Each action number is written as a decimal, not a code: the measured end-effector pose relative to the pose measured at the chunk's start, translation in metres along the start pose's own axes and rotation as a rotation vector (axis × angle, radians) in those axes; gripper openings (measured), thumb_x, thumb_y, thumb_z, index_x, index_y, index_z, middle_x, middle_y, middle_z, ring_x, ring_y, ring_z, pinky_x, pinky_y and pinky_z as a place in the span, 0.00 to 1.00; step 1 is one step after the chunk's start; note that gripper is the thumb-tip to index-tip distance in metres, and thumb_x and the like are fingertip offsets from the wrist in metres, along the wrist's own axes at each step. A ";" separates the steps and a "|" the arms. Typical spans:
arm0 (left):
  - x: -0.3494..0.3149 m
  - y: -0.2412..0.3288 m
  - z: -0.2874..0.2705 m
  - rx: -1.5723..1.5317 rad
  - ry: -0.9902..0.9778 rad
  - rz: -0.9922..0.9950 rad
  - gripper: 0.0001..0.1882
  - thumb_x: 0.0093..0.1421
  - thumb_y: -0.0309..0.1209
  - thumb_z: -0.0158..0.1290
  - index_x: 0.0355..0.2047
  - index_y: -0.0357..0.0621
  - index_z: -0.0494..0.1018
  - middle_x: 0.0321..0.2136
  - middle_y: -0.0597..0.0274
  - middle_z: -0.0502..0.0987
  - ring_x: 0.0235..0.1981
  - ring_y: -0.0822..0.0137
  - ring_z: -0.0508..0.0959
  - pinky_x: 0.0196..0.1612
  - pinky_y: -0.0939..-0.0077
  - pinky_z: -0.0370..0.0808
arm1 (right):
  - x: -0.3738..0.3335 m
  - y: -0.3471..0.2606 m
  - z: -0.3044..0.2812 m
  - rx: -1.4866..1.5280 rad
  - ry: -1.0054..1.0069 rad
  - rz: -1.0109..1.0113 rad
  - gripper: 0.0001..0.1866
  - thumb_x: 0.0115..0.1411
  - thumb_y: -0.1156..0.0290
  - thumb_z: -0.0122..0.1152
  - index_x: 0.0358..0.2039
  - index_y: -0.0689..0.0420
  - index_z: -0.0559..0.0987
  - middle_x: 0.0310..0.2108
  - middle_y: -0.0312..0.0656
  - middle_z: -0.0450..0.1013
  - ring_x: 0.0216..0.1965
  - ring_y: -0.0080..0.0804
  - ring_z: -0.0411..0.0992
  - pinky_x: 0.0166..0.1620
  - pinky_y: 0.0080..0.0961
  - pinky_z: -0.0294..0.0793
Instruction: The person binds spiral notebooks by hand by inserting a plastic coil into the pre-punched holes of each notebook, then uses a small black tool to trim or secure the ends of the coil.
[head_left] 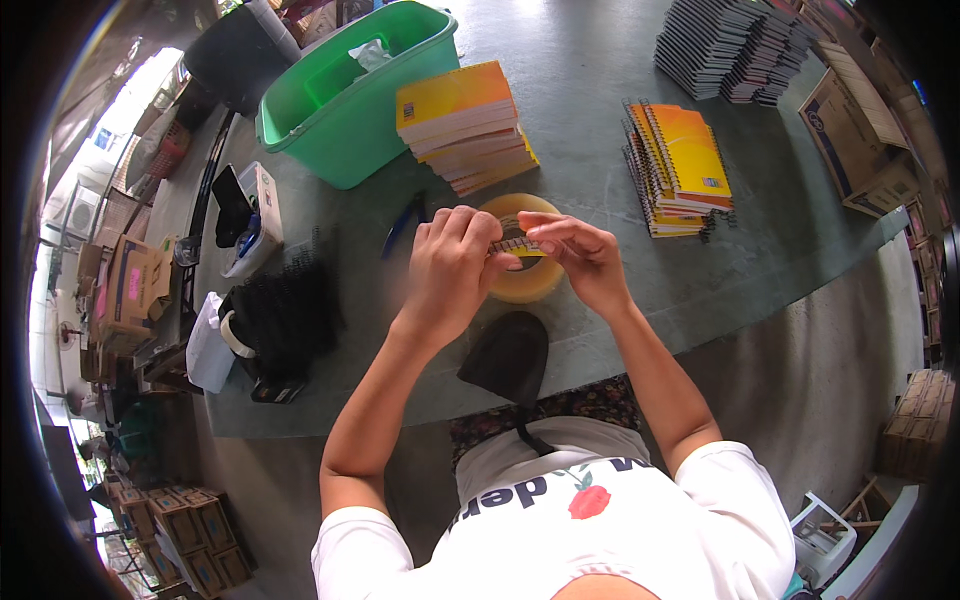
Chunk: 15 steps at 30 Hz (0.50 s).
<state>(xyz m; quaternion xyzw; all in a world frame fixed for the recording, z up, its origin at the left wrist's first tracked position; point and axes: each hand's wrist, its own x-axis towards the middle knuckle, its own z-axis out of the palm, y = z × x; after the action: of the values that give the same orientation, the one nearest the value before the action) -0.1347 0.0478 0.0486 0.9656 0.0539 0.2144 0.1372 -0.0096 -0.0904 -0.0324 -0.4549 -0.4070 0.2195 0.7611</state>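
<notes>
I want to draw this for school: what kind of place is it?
Probably a notebook-binding workshop: spiral notebooks and a stack of yellow booklets sit on a big table, with cardboard boxes piled nearby.

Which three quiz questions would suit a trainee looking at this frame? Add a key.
1. True or false: the green plastic tub stands right of the coil-bound notebook pile.
2. What do the left hand and right hand hold between them?
3. The amber tape roll is: A) inside the tub; B) partly covered by the hands; C) on top of the notebook pile.

Key: 1. False, it stands to the left. 2. A small spiral-bound notebook. 3. B.
</notes>
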 end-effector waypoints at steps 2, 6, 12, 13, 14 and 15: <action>0.002 -0.003 0.006 0.017 0.023 0.074 0.12 0.54 0.33 0.58 0.38 0.43 0.74 0.33 0.59 0.76 0.38 0.57 0.74 0.40 0.65 0.68 | 0.004 -0.010 0.007 -0.059 0.047 -0.006 0.12 0.59 0.86 0.52 0.43 0.65 0.77 0.47 0.44 0.74 0.46 0.23 0.73 0.50 0.20 0.73; 0.013 -0.006 0.008 -0.070 -0.069 0.043 0.12 0.56 0.34 0.57 0.37 0.42 0.73 0.35 0.58 0.76 0.38 0.56 0.74 0.40 0.64 0.69 | 0.000 -0.004 0.001 -0.138 0.110 0.133 0.09 0.59 0.83 0.56 0.40 0.65 0.78 0.40 0.40 0.77 0.41 0.19 0.74 0.45 0.17 0.74; 0.022 -0.006 0.017 -0.230 -0.110 0.069 0.09 0.59 0.32 0.54 0.36 0.40 0.73 0.34 0.57 0.76 0.38 0.54 0.75 0.40 0.63 0.70 | -0.006 0.003 -0.006 -0.254 0.114 0.159 0.08 0.57 0.83 0.59 0.39 0.65 0.78 0.33 0.35 0.78 0.36 0.17 0.74 0.40 0.15 0.74; 0.024 -0.004 0.018 -0.261 -0.088 0.074 0.08 0.59 0.31 0.54 0.36 0.40 0.73 0.33 0.56 0.76 0.38 0.54 0.75 0.40 0.63 0.70 | -0.006 0.004 -0.005 -0.235 0.131 0.145 0.08 0.57 0.83 0.59 0.39 0.65 0.78 0.32 0.35 0.78 0.35 0.16 0.74 0.39 0.15 0.74; 0.026 -0.001 0.019 -0.291 -0.066 0.079 0.08 0.58 0.30 0.54 0.36 0.40 0.73 0.33 0.56 0.76 0.38 0.54 0.75 0.40 0.63 0.70 | -0.006 0.006 -0.005 -0.215 0.148 0.131 0.08 0.57 0.82 0.59 0.38 0.65 0.79 0.31 0.34 0.78 0.35 0.16 0.74 0.38 0.15 0.74; 0.027 0.001 0.020 -0.322 -0.044 0.084 0.07 0.58 0.29 0.55 0.35 0.40 0.73 0.33 0.56 0.76 0.37 0.54 0.74 0.40 0.63 0.71 | -0.007 0.009 -0.005 -0.195 0.164 0.117 0.08 0.57 0.82 0.59 0.38 0.65 0.79 0.30 0.34 0.78 0.34 0.15 0.73 0.37 0.15 0.74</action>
<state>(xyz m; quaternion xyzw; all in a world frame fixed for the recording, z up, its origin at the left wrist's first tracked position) -0.1016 0.0464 0.0423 0.9370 -0.0246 0.2044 0.2821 -0.0089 -0.0932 -0.0444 -0.5661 -0.3354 0.1851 0.7299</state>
